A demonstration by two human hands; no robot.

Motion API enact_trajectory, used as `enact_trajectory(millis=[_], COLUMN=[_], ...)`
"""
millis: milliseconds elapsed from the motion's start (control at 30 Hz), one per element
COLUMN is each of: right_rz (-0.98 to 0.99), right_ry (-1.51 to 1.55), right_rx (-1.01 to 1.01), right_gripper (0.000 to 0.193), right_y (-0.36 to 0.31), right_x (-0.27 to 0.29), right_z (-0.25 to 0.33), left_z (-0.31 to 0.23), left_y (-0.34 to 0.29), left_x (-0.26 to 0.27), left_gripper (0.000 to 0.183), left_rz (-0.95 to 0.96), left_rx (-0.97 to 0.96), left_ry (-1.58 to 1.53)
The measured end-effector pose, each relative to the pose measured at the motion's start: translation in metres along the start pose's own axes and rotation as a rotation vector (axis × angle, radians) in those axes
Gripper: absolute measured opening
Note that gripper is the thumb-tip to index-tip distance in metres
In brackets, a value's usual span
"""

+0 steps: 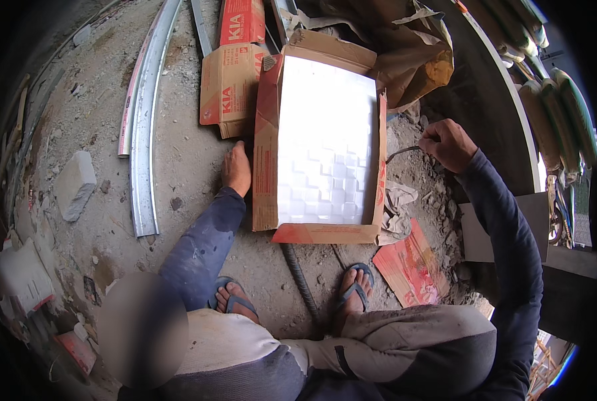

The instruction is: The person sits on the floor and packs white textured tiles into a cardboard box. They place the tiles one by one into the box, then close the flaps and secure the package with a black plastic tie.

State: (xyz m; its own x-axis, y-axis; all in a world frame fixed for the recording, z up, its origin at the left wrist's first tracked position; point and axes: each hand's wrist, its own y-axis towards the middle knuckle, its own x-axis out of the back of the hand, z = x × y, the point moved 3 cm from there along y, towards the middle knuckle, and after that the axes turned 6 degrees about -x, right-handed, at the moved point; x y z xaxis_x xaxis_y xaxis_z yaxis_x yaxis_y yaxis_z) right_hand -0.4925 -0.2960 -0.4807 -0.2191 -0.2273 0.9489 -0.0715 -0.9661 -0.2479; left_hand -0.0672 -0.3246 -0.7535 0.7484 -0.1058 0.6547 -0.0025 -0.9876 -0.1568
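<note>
An open cardboard box lies in front of me, holding glossy white tiles with a raised square pattern on the top one. My left hand rests against the box's left side, its fingers stretched forward and partly hidden. Off the box's right side, my right hand is closed on one end of a thin dark strip. The strip's other end reaches the box's right wall; whether it is a strap or a thin tool I cannot tell.
Long metal channels and a white block lie to the left. Behind are a flattened carton and crumpled brown paper. A red cardboard piece lies at right. A ribbed bar runs between my feet.
</note>
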Motion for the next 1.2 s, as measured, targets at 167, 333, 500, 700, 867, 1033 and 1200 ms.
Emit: enact_trajectory(millis=[167,333,500,700,867,1033,1200], right_rz=[-0.086,-0.121,0.023,0.098,0.092,0.156,0.132], right_ry=[-0.178,-0.265,0.074,0.641,1.224,1.598,1.677], right_rx=[0.055,0.282,0.305,0.374,0.083,-0.254,-0.286], right_gripper=[0.018,0.018,0.015,0.051,0.05,0.042,0.028], right_y=[0.008,0.024,0.037,0.014,0.015,0.025,0.04], right_x=[0.022,0.059,0.06,-0.012,-0.024,-0.023,-0.027], right_z=[0.0,0.01,0.064,0.14,0.111,0.064,0.054], left_z=[-0.049,-0.16,-0.299,-0.422,-0.453,-0.361,-0.256], left_y=[0.009,0.021,0.03,-0.004,0.003,0.037,0.02], left_x=[0.063,0.181,0.245,0.178,0.132,0.108,0.024], left_gripper=[0.023,0.028,0.029,0.028,0.026,0.028,0.031], left_rz=[0.254,0.463,0.536,0.766,0.462,-0.076,0.646], left_rx=[0.073,-0.163,-0.635,-0.872,-1.146,-1.035,-0.581], left_ry=[-0.241,-0.084,0.571,0.883,0.586,0.35,-0.094])
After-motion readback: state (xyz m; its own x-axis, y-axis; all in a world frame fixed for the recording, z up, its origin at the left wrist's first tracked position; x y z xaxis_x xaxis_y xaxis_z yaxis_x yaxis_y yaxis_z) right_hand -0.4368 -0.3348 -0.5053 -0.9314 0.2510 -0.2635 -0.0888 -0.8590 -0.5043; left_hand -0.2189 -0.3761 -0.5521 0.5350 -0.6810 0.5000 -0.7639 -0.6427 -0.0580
